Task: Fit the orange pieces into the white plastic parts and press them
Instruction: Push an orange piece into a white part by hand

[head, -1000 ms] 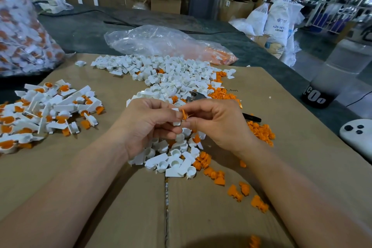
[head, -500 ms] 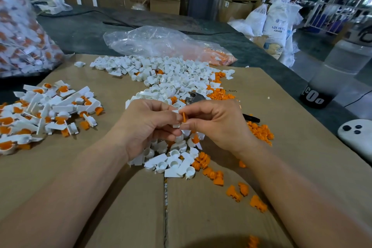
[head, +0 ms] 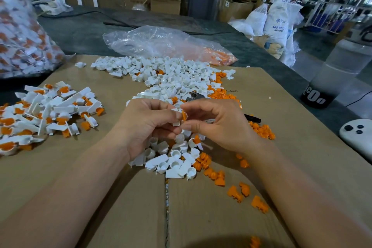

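Orange piece (head: 184, 116) pinched by right hand (head: 219, 125) against white part (head: 176, 122) (left hand (head: 147, 125) grips it).

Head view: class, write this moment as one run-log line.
left hand: holds white part | right hand: pinches orange piece against it | stage: fitting

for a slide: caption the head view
Left hand holds a white part; right hand pinches an orange piece against it.
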